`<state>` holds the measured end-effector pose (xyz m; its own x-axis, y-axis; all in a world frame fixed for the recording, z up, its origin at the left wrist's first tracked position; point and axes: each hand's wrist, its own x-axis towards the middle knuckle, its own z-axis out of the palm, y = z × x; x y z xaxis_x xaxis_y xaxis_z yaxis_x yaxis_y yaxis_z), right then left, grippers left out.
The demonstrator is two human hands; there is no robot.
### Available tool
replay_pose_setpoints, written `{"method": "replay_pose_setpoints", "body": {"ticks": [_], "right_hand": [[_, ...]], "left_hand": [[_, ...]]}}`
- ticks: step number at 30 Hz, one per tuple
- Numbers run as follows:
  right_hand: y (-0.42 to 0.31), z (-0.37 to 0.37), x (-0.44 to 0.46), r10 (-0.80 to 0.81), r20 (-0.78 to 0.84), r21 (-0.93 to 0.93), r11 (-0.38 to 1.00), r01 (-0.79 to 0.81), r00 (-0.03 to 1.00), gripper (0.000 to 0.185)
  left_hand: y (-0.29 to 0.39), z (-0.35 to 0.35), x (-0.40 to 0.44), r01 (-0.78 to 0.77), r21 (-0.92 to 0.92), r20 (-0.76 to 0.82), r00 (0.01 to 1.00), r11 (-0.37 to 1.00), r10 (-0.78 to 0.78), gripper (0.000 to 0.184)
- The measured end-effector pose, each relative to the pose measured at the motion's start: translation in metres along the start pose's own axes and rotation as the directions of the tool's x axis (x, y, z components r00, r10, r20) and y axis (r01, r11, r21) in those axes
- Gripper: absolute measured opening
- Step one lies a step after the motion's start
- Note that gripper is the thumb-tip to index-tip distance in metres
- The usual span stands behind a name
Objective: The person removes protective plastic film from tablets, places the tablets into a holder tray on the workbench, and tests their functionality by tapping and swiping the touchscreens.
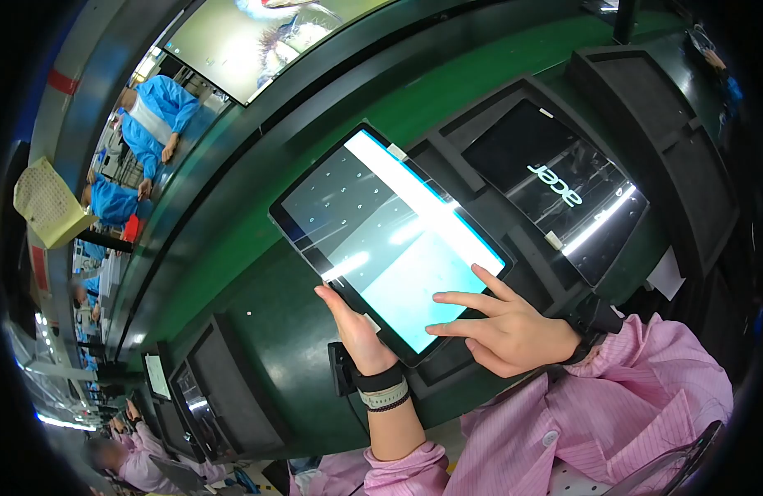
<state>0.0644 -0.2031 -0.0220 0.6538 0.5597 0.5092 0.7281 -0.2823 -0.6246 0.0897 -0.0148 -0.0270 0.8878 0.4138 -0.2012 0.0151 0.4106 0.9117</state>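
A black-framed tablet [389, 240] with a lit screen is tilted in front of me, above the green work surface. My left hand [356, 331] supports its lower left edge, thumb up along the side and the other fingers hidden beneath. Over the lower right part of the screen, my right hand [501, 326] has its fingers spread, with fingertips on or just above the glass. To the right, a second tablet [559, 190] showing the acer logo lies in a dark foam tray [464, 132].
Another dark tray [646, 99] is at the upper right, and a further tray [232, 397] at the lower left. A large monitor [257, 50] stands beyond the bench. People in blue [154, 116] and a person in pink [142, 463] are at the left.
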Motion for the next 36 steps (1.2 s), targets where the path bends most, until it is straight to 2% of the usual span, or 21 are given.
{"method": "replay_pose_setpoints", "body": {"ticks": [7, 10, 13, 14, 17, 19, 23, 27, 29, 30, 36], "right_hand": [[0.004, -0.004, -0.006, 0.042, -0.128, -0.043, 0.998, -0.048, 0.991, 0.035], [0.003, -0.005, -0.004, 0.08, -0.046, -0.045, 0.996, -0.082, 0.996, 0.036], [0.001, -0.003, 0.0, -0.001, 0.004, 0.065, 0.998, 0.001, 1.0, 0.036], [0.0, -0.001, 0.001, -0.016, 0.054, 0.048, 0.999, 0.014, 0.998, 0.037], [0.0, -0.005, 0.001, -0.004, 0.065, 0.042, 0.999, 0.001, 0.998, 0.036], [-0.002, -0.014, 0.005, 0.03, 0.001, 0.008, 1.0, -0.03, 1.0, 0.038], [0.007, -0.037, 0.028, 0.037, -0.168, -0.119, 0.991, -0.057, 0.985, 0.044], [0.016, -0.058, 0.054, 0.005, -0.203, -0.284, 0.957, -0.064, 0.979, 0.047], [0.022, -0.058, 0.056, -0.003, -0.192, -0.292, 0.955, -0.054, 0.981, 0.048], [0.025, -0.057, 0.056, -0.006, -0.186, -0.293, 0.955, -0.049, 0.983, 0.048], [0.032, -0.05, 0.055, 0.016, -0.168, -0.279, 0.958, -0.064, 0.986, 0.05]], "left_hand": [[0.002, -0.002, 0.001, 0.007, 0.029, 0.027, 1.0, 1.0, -0.008, 0.055], [0.001, 0.001, 0.0, -0.022, 0.011, 0.004, 1.0, 1.0, 0.022, 0.055], [0.001, -0.002, 0.001, 0.002, -0.019, 0.031, 1.0, 1.0, -0.001, 0.055], [0.002, -0.001, 0.001, -0.002, -0.021, 0.037, 0.999, 1.0, 0.002, 0.055], [0.002, -0.001, 0.001, -0.008, -0.025, 0.055, 0.998, 1.0, 0.01, 0.056], [-0.003, -0.008, 0.005, -0.007, -0.028, 0.064, 0.998, 1.0, 0.008, 0.057], [0.0, -0.011, 0.005, -0.075, 0.078, 0.174, 0.983, 0.994, 0.061, 0.066], [-0.008, -0.022, 0.011, -0.054, 0.076, 0.23, 0.972, 0.996, 0.035, 0.068], [-0.01, -0.026, 0.013, -0.079, 0.068, 0.302, 0.952, 0.995, 0.055, 0.066], [-0.015, -0.023, 0.014, -0.111, 0.043, 0.265, 0.959, 0.993, 0.095, 0.06], [-0.011, -0.021, 0.009, -0.151, 0.079, 0.32, 0.94, 0.985, 0.118, 0.06]]}}
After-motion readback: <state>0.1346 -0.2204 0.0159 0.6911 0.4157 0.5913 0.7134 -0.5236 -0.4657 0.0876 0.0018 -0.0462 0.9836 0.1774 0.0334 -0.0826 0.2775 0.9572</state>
